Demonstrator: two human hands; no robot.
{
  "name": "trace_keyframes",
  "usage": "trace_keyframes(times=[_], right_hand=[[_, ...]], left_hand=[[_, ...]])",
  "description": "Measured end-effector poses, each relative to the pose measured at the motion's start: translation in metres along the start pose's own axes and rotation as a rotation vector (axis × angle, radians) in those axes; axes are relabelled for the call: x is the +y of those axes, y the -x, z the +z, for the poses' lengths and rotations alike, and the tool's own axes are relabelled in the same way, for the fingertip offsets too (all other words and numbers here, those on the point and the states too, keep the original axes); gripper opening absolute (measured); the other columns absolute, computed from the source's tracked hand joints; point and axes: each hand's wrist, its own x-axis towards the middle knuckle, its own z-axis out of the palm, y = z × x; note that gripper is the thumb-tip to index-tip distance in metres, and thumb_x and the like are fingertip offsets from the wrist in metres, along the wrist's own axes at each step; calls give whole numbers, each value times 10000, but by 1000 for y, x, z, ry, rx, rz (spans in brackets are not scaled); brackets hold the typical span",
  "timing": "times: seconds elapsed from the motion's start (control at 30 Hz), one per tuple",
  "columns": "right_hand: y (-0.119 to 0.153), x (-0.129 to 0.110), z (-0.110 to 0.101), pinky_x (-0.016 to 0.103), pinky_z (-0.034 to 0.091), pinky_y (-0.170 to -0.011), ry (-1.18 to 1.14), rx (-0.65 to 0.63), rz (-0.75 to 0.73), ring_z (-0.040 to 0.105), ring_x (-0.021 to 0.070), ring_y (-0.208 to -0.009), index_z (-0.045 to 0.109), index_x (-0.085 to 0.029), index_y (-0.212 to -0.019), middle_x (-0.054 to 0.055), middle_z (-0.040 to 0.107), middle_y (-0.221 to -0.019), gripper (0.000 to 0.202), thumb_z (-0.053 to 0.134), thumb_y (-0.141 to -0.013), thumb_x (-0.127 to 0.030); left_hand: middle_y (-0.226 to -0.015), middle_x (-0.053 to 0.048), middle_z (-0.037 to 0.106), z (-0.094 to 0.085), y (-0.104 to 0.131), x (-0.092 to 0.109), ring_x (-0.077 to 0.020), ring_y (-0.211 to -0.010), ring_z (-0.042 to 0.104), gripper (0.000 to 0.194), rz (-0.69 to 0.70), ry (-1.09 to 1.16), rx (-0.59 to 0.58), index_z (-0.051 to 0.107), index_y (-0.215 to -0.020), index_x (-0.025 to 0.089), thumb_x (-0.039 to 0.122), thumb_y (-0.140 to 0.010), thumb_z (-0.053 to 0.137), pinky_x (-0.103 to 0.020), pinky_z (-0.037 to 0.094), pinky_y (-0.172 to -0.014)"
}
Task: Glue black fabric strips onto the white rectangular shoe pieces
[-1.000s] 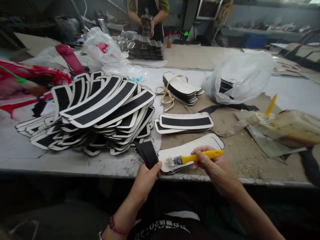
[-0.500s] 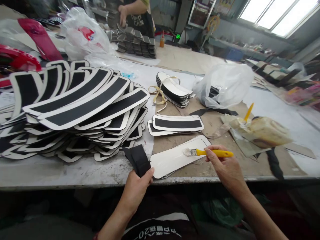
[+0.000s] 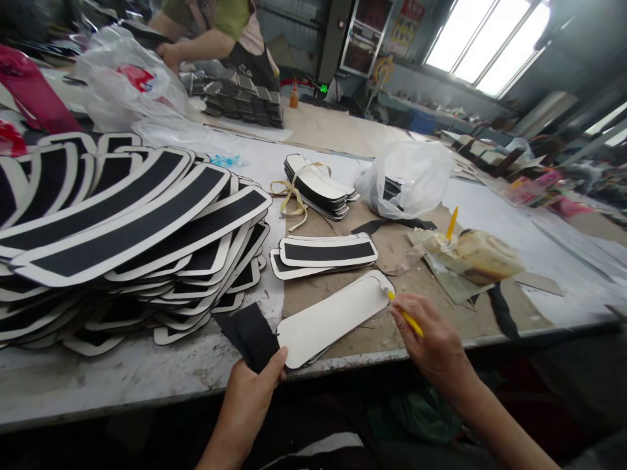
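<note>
At the near edge of the table (image 3: 357,363), a white panel (image 3: 333,320) is laid aslant on brown paper (image 3: 465,324), with at least one more beneath it. Folded black strips (image 3: 249,336) are pinched between the thumb and fingers of the left hand (image 3: 242,401), the thumb being set at the panel's near left corner; whether it is pressed down cannot be told. A brush (image 3: 412,324) is grasped by its yellow handle in the curled fingers of the right hand (image 3: 435,336), and its bristles are held at the panel's far right end.

The panel is judged to be light, thin and fairly stiff, with some bend along its length; where coated, it may be slippery or tacky. It would best be taken by its rim or a rounded end, the face being left untouched. The strips look soft and limp, and are better pinched near the fold.

On the left, movement is limited by the heaped panels (image 3: 137,225), whose loose edges could be caught. Behind, a short pile (image 3: 328,251) is almost met by the panel's far end. More room is offered to the right, as far as the container (image 3: 492,256); along the front, the table edge is very near.
</note>
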Motion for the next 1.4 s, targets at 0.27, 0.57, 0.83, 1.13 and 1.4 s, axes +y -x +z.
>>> trace_keyframes(times=[0.27, 0.57, 0.83, 1.13, 1.4], right_hand=[[8, -27, 4, 288, 506, -801, -128, -87, -141, 604, 183, -898, 577, -206, -988, 84, 636, -911, 170, 487, -861, -136], [8, -61, 7, 302, 517, -776, -518, -132, 26, 615, 186, -879, 600, -219, -933, 59, 642, -883, 131, 521, -846, -162], [2, -69, 13, 260, 508, -577, -798, -178, 459, 615, 147, -597, 604, -200, -853, 5, 617, -666, 117, 538, -854, -297], [0, -75, 18, 282, 506, -652, -821, -143, 481, 619, 146, -632, 602, -195, -873, 8, 625, -697, 141, 530, -859, -316], [-7, -76, 19, 278, 513, -624, -806, -124, 509, 621, 154, -622, 601, -179, -872, 14, 624, -665, 171, 544, -846, -339]], left_hand=[[-510, -21, 537, -1, -1, 1, -161, -531, 468, 407, -10, -3, -49, 557, -503, 171, 525, -688, 631, -262, 357, -548], [-515, -21, 541, 1, 2, 7, -150, -526, 463, 392, -9, 42, -73, 560, -519, 166, 483, -749, 563, -263, 350, -557], [-527, -26, 553, 0, 4, 9, -148, -530, 469, 354, -16, 77, -87, 557, -538, 165, 437, -765, 539, -262, 356, -554], [-531, -29, 555, -1, 4, 7, -146, -528, 466, 345, -11, 52, -109, 556, -536, 164, 418, -769, 537, -259, 354, -546], [-523, -26, 550, -1, 2, 6, -146, -525, 470, 356, 11, 18, -114, 556, -529, 165, 422, -774, 530, -258, 360, -553]])
